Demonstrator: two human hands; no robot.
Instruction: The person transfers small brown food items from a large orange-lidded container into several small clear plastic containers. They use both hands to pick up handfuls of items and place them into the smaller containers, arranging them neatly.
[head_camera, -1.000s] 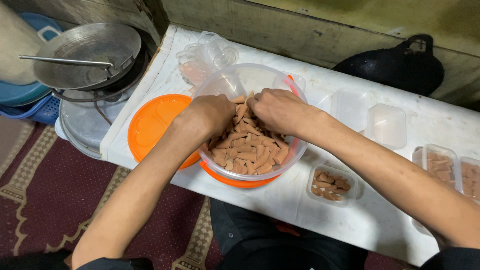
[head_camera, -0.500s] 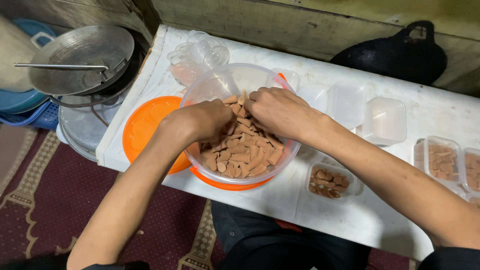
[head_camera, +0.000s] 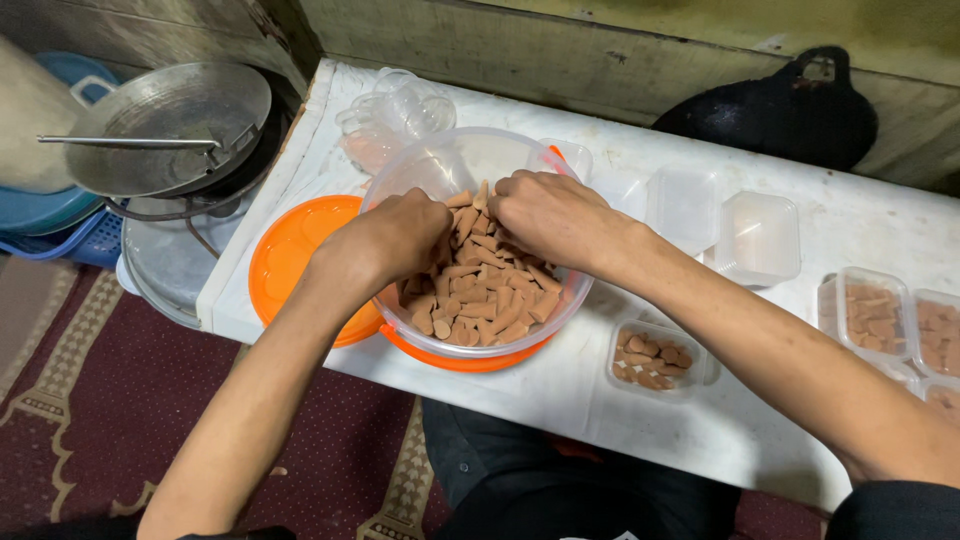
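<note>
A large clear plastic tub (head_camera: 470, 165) with an orange base stands on a white table (head_camera: 560, 400) and holds a heap of small brown stick-shaped pieces (head_camera: 495, 305). Both of my hands are inside the tub. My left hand (head_camera: 395, 235) is curled over pieces at the left of the heap. My right hand (head_camera: 545, 215) is curled over pieces at the top of the heap, fingertips near the left hand. Whatever the fingers pinch is hidden under the knuckles.
An orange lid (head_camera: 290, 255) lies left of the tub. A small clear box with brown pieces (head_camera: 655, 360) sits to its right, filled boxes (head_camera: 870, 315) further right, empty clear boxes (head_camera: 755, 235) behind. A metal pan (head_camera: 170, 125) and black wok (head_camera: 780, 115) stand nearby.
Both hands stay in the tub and have shifted slightly among the pieces; the camera view has moved a little.
</note>
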